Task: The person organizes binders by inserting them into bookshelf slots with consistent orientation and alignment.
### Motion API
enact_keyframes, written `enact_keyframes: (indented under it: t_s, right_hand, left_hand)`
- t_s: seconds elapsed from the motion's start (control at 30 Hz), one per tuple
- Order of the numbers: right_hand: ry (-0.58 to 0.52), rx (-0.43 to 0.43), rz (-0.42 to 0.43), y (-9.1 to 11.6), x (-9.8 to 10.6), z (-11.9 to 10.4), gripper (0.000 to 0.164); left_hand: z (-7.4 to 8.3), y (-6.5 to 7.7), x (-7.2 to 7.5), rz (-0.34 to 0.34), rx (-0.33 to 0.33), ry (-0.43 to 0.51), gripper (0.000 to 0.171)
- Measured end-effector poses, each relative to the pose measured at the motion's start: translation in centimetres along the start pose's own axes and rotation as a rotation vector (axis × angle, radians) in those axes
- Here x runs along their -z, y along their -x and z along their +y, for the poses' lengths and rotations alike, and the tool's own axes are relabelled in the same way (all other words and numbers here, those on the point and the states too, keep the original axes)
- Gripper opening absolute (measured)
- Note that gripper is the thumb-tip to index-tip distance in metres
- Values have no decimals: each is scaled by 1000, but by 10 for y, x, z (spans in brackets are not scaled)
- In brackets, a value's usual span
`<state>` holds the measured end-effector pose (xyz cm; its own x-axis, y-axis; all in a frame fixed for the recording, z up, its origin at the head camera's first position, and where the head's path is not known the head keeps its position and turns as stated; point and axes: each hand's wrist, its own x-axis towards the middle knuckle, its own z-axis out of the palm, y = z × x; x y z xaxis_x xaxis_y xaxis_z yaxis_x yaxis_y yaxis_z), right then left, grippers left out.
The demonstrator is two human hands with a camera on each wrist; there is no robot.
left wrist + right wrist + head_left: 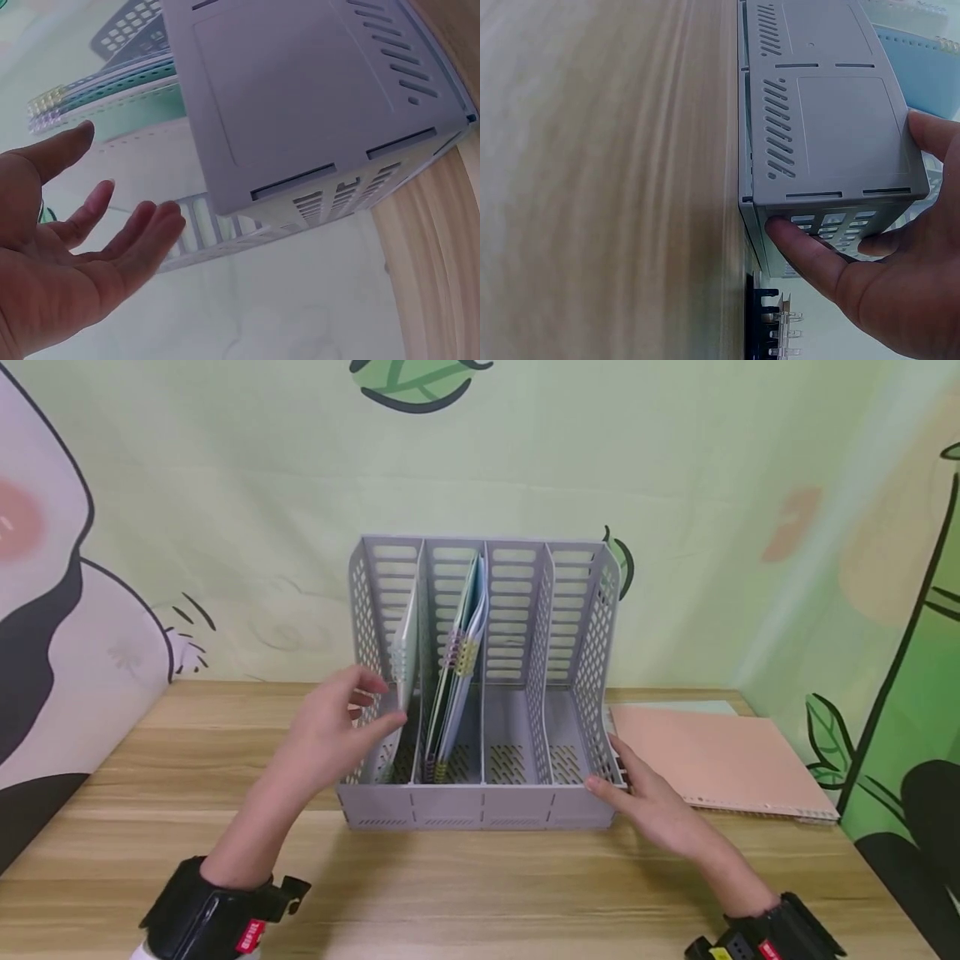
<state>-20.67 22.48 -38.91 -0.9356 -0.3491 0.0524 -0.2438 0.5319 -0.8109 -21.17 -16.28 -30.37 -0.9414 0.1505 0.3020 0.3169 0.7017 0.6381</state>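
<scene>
Lavender-grey plastic organizer (480, 808) stands upright mid-table, slotted back and lattice sides, four compartments, open front facing 6 o'clock; a pale notebook (406, 652) stands in the 9 o'clock end slot, top tipped toward 1 o'clock; the left hand (330, 727) is right beside it, fingers loosely bent; one slot over toward 3 o'clock, a couple of coil-bound notebooks (454, 702), greenish and blue with purple and yellow rings, lean toward 1 o'clock too; the right hand (652, 797) grips the organizer's front corner at 4 o'clock, thumb on the front lip
</scene>
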Motion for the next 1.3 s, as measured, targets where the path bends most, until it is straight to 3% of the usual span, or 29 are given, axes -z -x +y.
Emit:
enact_keyframes:
  t_s: [0.13, 0.33, 0.5, 0.7, 0.93, 1.1, 1.3]
  right_hand:
    - [-7, 4, -2, 0, 0, -1, 77]
    - [-4, 20, 3, 0, -1, -1, 77]
    - [1, 16, 6, 1, -2, 0, 77]
    - [3, 16, 7, 0, -1, 0, 76]
    - [-8, 20, 1, 0, -1, -1, 76]
    - [-13, 16, 0, 0, -2, 0, 77]
    - [-7, 11, 0, -1, -1, 2, 77]
  left_hand:
    - [0, 5, 4, -8, 38, -26, 53]
    - [-5, 11, 7, -83, 131, -64, 80]
    - [-13, 14, 6, -170, 169, -101, 102]
    - [-20, 16, 5, -230, 187, -105, 117]
    - [-27, 17, 7, -327, 189, -91, 114]
    - [-31, 16, 6, -357, 188, -67, 110]
    - [-37, 16, 5, -389, 175, 31, 83]
